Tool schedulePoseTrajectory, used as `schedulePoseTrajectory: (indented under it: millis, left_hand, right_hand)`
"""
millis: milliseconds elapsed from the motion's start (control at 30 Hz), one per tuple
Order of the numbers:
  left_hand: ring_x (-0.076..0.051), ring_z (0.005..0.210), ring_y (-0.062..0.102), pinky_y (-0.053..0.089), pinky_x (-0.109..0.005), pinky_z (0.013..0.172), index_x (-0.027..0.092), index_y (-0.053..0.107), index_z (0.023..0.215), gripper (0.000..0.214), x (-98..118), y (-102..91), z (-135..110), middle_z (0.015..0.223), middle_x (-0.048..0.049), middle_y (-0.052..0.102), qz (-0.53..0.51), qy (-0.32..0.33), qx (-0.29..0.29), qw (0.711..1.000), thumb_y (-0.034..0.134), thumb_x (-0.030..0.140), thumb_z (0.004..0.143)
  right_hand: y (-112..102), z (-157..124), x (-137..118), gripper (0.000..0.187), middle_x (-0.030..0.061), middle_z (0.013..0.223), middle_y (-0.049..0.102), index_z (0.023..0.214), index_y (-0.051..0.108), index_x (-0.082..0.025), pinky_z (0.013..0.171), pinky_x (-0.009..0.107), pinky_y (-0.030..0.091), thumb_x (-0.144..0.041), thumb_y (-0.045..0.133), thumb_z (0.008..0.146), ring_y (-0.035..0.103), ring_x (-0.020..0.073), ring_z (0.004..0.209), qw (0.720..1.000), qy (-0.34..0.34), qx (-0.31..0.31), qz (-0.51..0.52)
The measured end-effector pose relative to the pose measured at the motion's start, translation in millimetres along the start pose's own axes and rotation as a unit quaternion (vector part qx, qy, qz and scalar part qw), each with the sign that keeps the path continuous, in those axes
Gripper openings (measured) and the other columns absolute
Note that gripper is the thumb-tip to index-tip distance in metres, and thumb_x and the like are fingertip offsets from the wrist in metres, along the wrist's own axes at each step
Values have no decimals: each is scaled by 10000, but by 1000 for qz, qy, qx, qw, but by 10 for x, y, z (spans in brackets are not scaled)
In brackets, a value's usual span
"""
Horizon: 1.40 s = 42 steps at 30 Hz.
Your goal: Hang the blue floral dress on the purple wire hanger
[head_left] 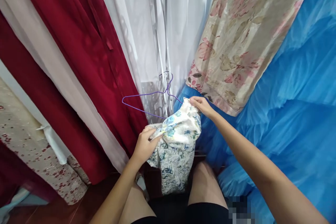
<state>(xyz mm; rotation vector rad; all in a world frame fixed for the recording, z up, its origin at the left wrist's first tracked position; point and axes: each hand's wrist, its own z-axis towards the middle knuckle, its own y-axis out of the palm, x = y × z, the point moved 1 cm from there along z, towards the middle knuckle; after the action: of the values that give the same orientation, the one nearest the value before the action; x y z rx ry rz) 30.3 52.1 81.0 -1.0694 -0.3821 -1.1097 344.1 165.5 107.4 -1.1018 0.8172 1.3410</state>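
Observation:
A white garment with a blue and green floral print (175, 147) hangs in front of me from a thin purple wire hanger (147, 103). My left hand (145, 143) is closed on the garment's left upper edge. My right hand (201, 105) pinches the cloth at its top right, where the hanger's right arm goes into it. The hanger's left arm sticks out bare to the left. Its hook (168, 78) rises in front of the white sheer cloth; what it hangs on is hidden.
Hanging clothes close in on all sides: dark red dresses (78, 59) and a beige speckled one (31, 147) at left, white sheer fabric (157, 24) ahead, a cream rose-print garment (241, 42) and blue tulle (296, 112) at right. My bare knees and a dark red floor (65, 210) are below.

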Motion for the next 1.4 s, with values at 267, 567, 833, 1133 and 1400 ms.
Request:
schedulePoseTrajectory:
  millis: [267, 567, 833, 1133, 1400]
  left_hand:
    - [-151, 637, 459, 335, -264, 616, 175, 609, 659, 378, 73, -410, 253, 637, 10, 493, 47, 2, 6, 999, 619, 488, 872]
    - [-239, 684, 618, 365, -364, 823, 221, 664, 615, 324, -827, -1323, 502, 638, -35, 673, 391, -66, -106, 912, 672, 500, 780]
    - [-267, 885, 670, 447, -319, 749, 225, 674, 1099, 354, -564, -1440, 1384, 1030, -77, 738, 399, -19, 0, 917, 481, 200, 803]
    - [-203, 618, 634, 465, -288, 659, 180, 719, 929, 285, -391, -1419, 1378, 748, -40, 723, 381, 62, 53, 921, 475, 164, 782]
    - [-200, 847, 705, 543, -274, 803, 181, 732, 875, 250, 100, -1427, 1565, 911, -23, 755, 231, 147, 125, 954, 510, 149, 766]
  right_hand:
    - [418, 58, -41, 476, 43, 623, 700, 715, 706, -131, 494, 247, 448, -603, 767, 703, 596, 136, 493, 985, 76, -126, 96]
    - [339, 101, -178, 338, 109, 687, 754, 788, 749, -93, 554, 274, 548, -427, 797, 778, 700, 201, 570, 959, 157, -143, 190]
    - [358, 81, -220, 243, 121, 768, 784, 860, 722, -101, 702, 334, 607, -313, 617, 917, 748, 243, 670, 928, 187, -170, 274]
    - [366, 61, -265, 203, 111, 725, 775, 815, 722, -109, 674, 315, 608, -265, 625, 901, 745, 240, 648, 921, 190, -159, 299]
    - [275, 34, -157, 258, 125, 725, 774, 809, 724, -100, 647, 312, 607, -284, 577, 913, 740, 237, 626, 920, 206, -110, 316]
